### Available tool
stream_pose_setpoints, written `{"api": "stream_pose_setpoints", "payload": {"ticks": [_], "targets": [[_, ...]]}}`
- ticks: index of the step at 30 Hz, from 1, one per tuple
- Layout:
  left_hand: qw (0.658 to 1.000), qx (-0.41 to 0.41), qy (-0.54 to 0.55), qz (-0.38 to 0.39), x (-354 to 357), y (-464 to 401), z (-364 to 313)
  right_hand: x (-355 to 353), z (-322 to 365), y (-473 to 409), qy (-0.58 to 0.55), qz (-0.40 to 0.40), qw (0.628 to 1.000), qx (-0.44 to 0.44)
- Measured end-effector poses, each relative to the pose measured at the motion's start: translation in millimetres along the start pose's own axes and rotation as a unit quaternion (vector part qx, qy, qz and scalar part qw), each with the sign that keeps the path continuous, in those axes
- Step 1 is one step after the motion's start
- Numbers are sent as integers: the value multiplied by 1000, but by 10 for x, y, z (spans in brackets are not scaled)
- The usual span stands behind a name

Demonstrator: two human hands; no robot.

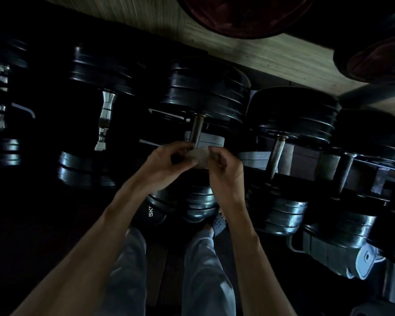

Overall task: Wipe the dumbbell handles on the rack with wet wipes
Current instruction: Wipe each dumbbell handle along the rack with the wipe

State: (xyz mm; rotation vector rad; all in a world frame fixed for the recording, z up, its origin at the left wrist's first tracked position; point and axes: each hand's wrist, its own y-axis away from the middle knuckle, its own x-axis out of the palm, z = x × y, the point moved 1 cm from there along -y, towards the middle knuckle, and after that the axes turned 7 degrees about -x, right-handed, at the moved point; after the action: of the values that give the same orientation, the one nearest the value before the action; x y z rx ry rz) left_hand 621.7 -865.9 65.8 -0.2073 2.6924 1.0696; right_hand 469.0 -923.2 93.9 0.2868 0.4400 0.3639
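Pretty dark in here, looking straight down at a dumbbell rack (379, 179). Both hands up front, pinching 1 pale wet wipe (200, 156) between them: left hand (167, 159) gripping its left edge with curled fingers, right hand (224, 166) gripping the right edge the same way. Wipe held just in front of the near end of the middle dumbbell's handle (196, 131), a dull, worn-looking bar; can't tell if it's actually touching the metal. Black stacked plates (208, 92) at the far end of that handle, more plates (200, 204) at the near end, partly hidden behind the forearms. To the right, another dumbbell with a rusty-looking handle (276, 153), sitting apart from the wipe. To the left, a shiny chrome contoured handle (105, 119), and 1 more chrome one (0, 94) at the far left edge. Small dumbbell head marked "5K" (151, 213) down low, near the left forearm. Grey trousers (201, 270) and a sandalled foot (219, 221) below. Wood-grain floor (271, 53) across the top.
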Motion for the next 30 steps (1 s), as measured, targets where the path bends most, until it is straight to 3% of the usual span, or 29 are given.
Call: {"api": "stream_pose_setpoints", "payload": {"ticks": [3,9,11,14,16,21,24,26,30], "targets": [[996,-5,42,-84,-36,-16,-5,58,-146,28,41,-51,998,-15],[962,-53,-24,-267,-88,-223,-76,286,-317,143,104,-155,975,-119],[964,-56,-20,-260,-25,-392,-149,360,-334,166,108,-170,970,-138],[968,-75,156,-182,92,-640,-250,407,-375,182,120,-193,962,-149],[961,-72,212,-162,107,-668,-273,412,-378,187,120,-199,961,-151],[975,-23,176,-134,83,-586,-203,412,-412,191,122,-191,964,-139],[970,-66,209,-106,98,-777,-263,406,-410,196,122,-188,964,-144],[967,-83,212,-116,113,-819,-220,399,-407,195,121,-189,963,-149],[975,-7,151,-162,141,-566,-124,393,-405,203,121,-185,962,-159]]}}
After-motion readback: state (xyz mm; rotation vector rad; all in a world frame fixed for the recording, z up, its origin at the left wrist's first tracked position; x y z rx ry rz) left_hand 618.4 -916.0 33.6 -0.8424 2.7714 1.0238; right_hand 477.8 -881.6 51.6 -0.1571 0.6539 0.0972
